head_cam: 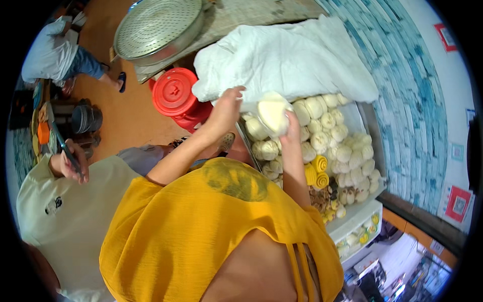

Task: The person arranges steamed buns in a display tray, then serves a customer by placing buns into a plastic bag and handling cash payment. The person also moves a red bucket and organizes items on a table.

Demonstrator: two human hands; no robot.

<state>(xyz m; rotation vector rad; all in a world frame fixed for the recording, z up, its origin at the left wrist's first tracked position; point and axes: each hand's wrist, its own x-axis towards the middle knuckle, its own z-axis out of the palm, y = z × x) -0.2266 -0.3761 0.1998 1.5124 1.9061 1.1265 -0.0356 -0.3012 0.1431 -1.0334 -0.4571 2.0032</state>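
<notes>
My right hand (290, 126) grips a clear plastic bag with a pale steamed bun (272, 113) inside, held over a tray of buns. My left hand (228, 104) is raised to the left of the bag, apart from it, with its fingers spread a little and nothing seen in them. Rows of white steamed buns (320, 141) lie beneath and to the right of the bag. Several yellow rolled buns (320, 171) sit among them near my right forearm. A white cloth (275, 60) covers the far part of the tray.
A red lidded bucket (174, 92) stands left of the tray. Behind it, a perforated metal steamer (158, 30) rests on a worn table (241, 11). Close on my left, a person (75, 211) holds a phone (68, 154). Another person (56, 53) bends over farther back. A plank-patterned wall (400, 113) borders the right.
</notes>
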